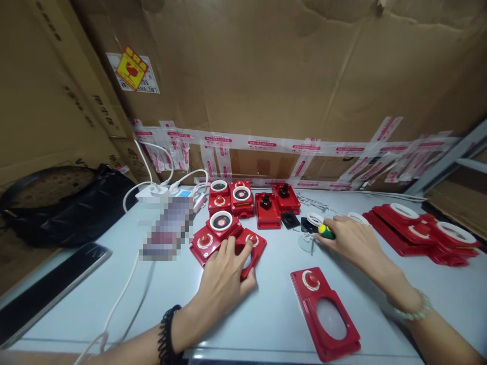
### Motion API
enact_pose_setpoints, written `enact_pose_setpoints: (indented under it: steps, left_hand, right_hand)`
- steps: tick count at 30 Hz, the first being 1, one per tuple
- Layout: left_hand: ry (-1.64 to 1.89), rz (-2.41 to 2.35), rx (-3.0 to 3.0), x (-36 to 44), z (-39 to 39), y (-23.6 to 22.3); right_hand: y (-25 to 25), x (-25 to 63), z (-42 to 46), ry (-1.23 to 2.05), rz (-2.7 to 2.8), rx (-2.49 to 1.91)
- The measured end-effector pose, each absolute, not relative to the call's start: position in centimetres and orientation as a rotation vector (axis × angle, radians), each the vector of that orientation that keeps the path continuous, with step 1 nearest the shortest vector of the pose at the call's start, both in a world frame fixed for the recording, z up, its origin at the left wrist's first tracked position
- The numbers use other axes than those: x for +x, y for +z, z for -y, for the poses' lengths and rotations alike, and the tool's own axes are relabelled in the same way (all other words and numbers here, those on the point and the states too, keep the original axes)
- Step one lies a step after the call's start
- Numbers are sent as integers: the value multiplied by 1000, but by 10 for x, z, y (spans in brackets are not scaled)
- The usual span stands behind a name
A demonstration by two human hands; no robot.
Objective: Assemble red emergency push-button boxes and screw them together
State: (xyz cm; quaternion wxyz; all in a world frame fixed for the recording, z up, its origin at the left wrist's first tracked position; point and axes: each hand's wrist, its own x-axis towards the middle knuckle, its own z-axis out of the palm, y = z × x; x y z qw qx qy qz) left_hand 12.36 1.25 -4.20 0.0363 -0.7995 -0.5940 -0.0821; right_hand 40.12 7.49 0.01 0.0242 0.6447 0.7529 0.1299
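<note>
My left hand (227, 274) is over a small pile of red plastic covers (201, 242), its fingers curled over the edge of one cover with a round opening. The fingers hide part of that cover. In my right hand (352, 235) is a screwdriver with a green and yellow handle (326, 231); its tip is hard to make out. Close to that hand lie a clear round disc (305, 244), a white ring (315, 219) and black square gaskets (289, 220). A single red cover (311, 304) with a red knob and round window lies between my forearms.
Red boxes with black fittings (268, 215) and finished-looking red units (241, 205) stand at the back. More red covers (395, 238) are stacked at right. A power strip (200, 201), white cable (127, 284), blurred phone-like object (167, 228) and dark phone (45, 291) occupy the left.
</note>
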Motion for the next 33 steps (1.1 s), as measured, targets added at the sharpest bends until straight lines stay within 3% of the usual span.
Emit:
enact_pose_setpoints:
  steps: [10, 22, 33]
  left_hand:
    - [-21, 1857, -2623, 97, -14, -17]
    - [25, 1747, -2742, 80, -9, -12]
    - [-48, 1646, -2738, 100, -14, -17]
  right_hand:
    - [-8, 429, -77, 112, -2301, 1903]
    - [-9, 437, -78, 37, -2318, 1913]
    - [-2, 331, -96, 51, -2990, 1461]
